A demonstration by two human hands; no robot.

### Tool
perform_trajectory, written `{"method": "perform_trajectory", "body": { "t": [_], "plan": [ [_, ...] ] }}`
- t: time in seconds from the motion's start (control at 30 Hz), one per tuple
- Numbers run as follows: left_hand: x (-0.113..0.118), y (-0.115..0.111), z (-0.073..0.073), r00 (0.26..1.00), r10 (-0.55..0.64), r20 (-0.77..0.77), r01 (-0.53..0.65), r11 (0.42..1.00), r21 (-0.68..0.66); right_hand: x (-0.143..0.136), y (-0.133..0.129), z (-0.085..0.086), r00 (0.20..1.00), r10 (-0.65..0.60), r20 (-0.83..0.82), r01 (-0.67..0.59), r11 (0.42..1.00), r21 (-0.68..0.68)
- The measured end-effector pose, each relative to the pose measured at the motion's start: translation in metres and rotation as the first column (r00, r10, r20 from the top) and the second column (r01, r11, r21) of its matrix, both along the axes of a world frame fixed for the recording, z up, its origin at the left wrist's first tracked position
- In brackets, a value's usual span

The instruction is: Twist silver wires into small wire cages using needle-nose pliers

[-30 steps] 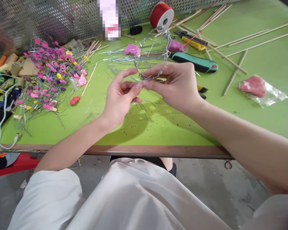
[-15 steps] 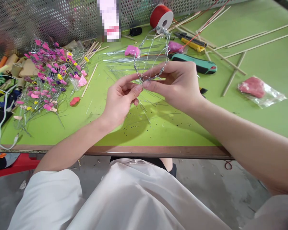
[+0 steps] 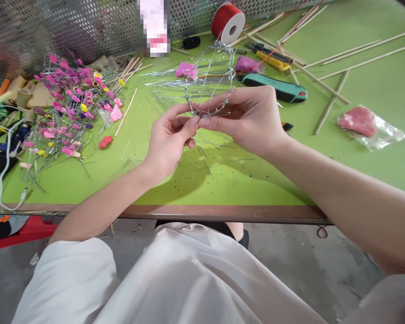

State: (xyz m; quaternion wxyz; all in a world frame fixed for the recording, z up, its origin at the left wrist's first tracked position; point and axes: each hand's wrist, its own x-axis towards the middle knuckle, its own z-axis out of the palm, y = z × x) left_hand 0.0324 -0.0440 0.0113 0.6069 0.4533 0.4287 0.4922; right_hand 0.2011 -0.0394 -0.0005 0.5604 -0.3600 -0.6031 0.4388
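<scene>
The left hand [image 3: 167, 141] and right hand [image 3: 256, 117] both pinch the near edge of a knotted wire hoop [image 3: 231, 74] — held up over the green table [image 3: 351, 175]. Squeezing too hard could buckle it; a slip (the two pinches nearly meet) might scratch skin on the twists.

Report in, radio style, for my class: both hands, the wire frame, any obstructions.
Left hand and right hand pinching the near rim of the round twisted-wire frame. Frame held above green tabletop. Loose wires lie beneath and beyond; no obstruction seen.
</scene>
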Motion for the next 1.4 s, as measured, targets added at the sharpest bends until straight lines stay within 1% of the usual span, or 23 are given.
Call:
{"method": "perform_trajectory", "body": {
  "t": [0.17,0.33,0.43,0.5,0.6,0.7,0.77,0.83,0.93,1.03,1.13,1.23,1.3,1.4],
  "plan": [
    [-0.001,0.002,-0.003,1.000,0.008,0.003,-0.008,0.999,0.043,0.000,0.000,0.003,1.000,-0.005,-0.011,0.005,1.000,0.008],
    [-0.002,0.000,-0.006,0.999,0.019,-0.028,-0.018,0.998,0.057,-0.001,-0.003,0.006,1.000,0.005,0.021,-0.004,0.998,-0.056],
    [-0.001,0.000,-0.007,0.999,0.035,-0.010,-0.034,0.996,0.084,-0.001,-0.004,0.006,1.000,0.014,0.012,-0.013,0.998,-0.055],
    [0.000,-0.001,-0.006,0.999,0.021,0.043,-0.025,0.996,0.081,-0.001,-0.002,0.004,1.000,0.018,0.002,-0.018,1.000,-0.016],
    [0.003,-0.002,-0.001,0.994,0.000,0.107,-0.004,1.000,0.030,0.000,0.005,-0.004,0.999,0.033,-0.002,-0.033,0.998,0.053],
    [0.006,-0.003,0.004,0.993,0.000,0.118,0.000,1.000,0.002,0.003,0.014,-0.014,0.999,0.035,0.009,-0.036,0.994,0.101],
    [0.007,-0.004,0.007,0.993,0.002,0.118,-0.002,1.000,-0.002,0.004,0.019,-0.019,0.999,0.010,0.050,-0.016,0.992,0.127],
    [0.007,-0.005,0.010,0.993,0.001,0.118,0.001,1.000,-0.013,0.006,0.022,-0.023,0.993,-0.037,0.109,0.017,0.982,0.186],
    [0.006,-0.004,0.011,0.993,-0.008,0.120,0.011,0.999,-0.030,0.008,0.025,-0.024,0.979,-0.127,0.161,0.064,0.934,0.351],
    [0.006,-0.003,0.010,0.990,-0.022,0.141,0.027,0.999,-0.034,0.009,0.025,-0.022,0.942,-0.238,0.236,0.102,0.874,0.476],
    [0.004,-0.001,0.009,0.987,-0.034,0.158,0.039,0.999,-0.033,0.009,0.024,-0.021,0.892,-0.372,0.256,0.149,0.777,0.611],
    [0.003,0.000,0.009,0.991,-0.030,0.133,0.035,0.999,-0.039,0.009,0.023,-0.021,0.854,-0.447,0.266,0.165,0.717,0.677],
    [0.003,0.002,0.009,0.994,-0.013,0.107,0.018,0.999,-0.041,0.008,0.022,-0.022,0.839,-0.471,0.273,0.173,0.706,0.687],
    [0.002,0.004,0.008,0.996,0.004,0.087,-0.001,0.999,-0.033,0.007,0.020,-0.022,0.853,-0.467,0.233,0.186,0.688,0.701]
  ]
}}
